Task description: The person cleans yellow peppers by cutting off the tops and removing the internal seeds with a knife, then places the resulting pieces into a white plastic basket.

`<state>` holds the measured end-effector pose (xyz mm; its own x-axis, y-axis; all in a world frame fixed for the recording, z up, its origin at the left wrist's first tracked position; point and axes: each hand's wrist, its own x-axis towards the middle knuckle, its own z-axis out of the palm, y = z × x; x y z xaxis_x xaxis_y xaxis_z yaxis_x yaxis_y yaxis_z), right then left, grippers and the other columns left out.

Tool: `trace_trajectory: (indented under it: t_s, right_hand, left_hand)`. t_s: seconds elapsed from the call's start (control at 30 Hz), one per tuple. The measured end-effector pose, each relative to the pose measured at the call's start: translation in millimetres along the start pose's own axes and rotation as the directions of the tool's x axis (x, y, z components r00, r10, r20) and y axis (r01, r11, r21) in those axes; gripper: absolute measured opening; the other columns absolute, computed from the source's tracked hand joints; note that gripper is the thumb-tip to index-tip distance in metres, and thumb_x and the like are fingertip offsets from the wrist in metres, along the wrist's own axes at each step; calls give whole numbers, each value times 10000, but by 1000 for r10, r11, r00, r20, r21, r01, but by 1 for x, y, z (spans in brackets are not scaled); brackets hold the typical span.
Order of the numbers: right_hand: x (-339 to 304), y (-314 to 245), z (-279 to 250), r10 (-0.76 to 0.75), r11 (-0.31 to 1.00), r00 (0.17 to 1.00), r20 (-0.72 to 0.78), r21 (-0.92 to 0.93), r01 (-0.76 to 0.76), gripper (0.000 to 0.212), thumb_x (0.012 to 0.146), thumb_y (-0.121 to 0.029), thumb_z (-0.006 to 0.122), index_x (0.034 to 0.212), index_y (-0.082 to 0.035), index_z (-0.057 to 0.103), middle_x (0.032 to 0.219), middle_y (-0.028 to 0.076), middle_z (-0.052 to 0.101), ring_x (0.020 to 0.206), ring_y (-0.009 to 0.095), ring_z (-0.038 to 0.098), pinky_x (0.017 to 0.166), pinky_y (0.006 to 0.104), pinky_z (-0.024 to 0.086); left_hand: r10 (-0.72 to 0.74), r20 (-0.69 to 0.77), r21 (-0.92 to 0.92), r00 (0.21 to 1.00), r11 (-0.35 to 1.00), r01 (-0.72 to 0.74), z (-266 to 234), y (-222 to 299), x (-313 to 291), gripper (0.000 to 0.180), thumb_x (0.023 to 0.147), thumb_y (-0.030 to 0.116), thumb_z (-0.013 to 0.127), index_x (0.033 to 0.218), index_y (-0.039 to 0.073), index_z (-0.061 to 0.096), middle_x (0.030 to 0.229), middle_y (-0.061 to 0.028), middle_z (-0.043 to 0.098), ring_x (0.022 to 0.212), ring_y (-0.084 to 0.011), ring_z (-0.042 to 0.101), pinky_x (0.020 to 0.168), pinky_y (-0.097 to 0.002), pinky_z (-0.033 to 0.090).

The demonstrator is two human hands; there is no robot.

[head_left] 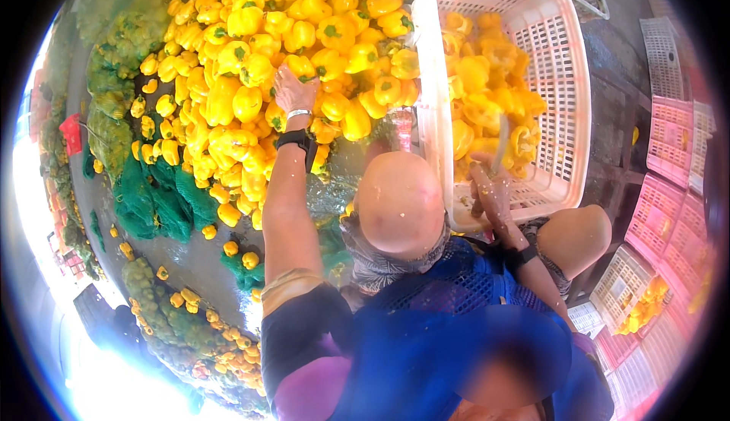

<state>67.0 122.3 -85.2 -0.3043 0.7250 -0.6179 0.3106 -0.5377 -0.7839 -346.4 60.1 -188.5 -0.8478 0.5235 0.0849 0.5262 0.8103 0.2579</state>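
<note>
At the lower edge of a big heap of yellow bell peppers, my left hand has its fingers and thumb closed around one yellow bell pepper. A watch and a bracelet are on that wrist. My right hand grips a knife, its blade pointing up over the near end of a pale pink plastic crate. Inside the crate lie many yellow peppers, several of them cut open. The knife's handle is mostly hidden in my fingers.
My bare knees rise between heap and crate. Green netting and stray peppers lie on the wet floor at left, beside netted piles. A red object stands far left. Stacked pink crates line the right.
</note>
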Motion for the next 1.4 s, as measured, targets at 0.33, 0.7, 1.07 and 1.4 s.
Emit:
trace_trajectory:
  t_s: [0.33,0.7,1.07,1.4]
  right_hand:
    - [-10,-17,6,229,972,966,116,31,-234,351,859,-118,555,1195,-32,506,654,32,561,427,63,446,361,206,330]
    - [-75,-118,19,-359,877,879,315,-209,433,420,878,-119,574,1277,-44,465,810,51,598,667,119,566,598,264,470]
    - [-103,-103,11,-663,724,672,329,55,688,466,872,-106,584,1304,-16,433,923,97,567,789,143,552,712,301,476]
    - [-106,-89,-18,-656,683,690,304,-150,715,432,841,-167,642,1190,13,462,899,184,618,855,244,620,723,367,485]
  left_hand:
    - [-34,-50,-542,998,841,1,-65,38,-21,750,619,249,779,1235,-1,433,1196,-167,504,1063,-301,530,895,-399,444]
    - [452,-36,-799,891,523,-298,-219,138,-103,576,655,77,757,1166,-2,502,1082,-78,557,991,-167,558,883,-296,461]
    - [477,-119,-693,871,588,-417,-265,190,-175,555,634,128,753,1098,6,473,1031,-103,556,1003,-197,551,913,-314,445]
    - [717,-239,-373,655,555,-744,-263,215,-214,477,609,214,744,991,53,507,900,-119,566,882,-316,558,770,-398,463]
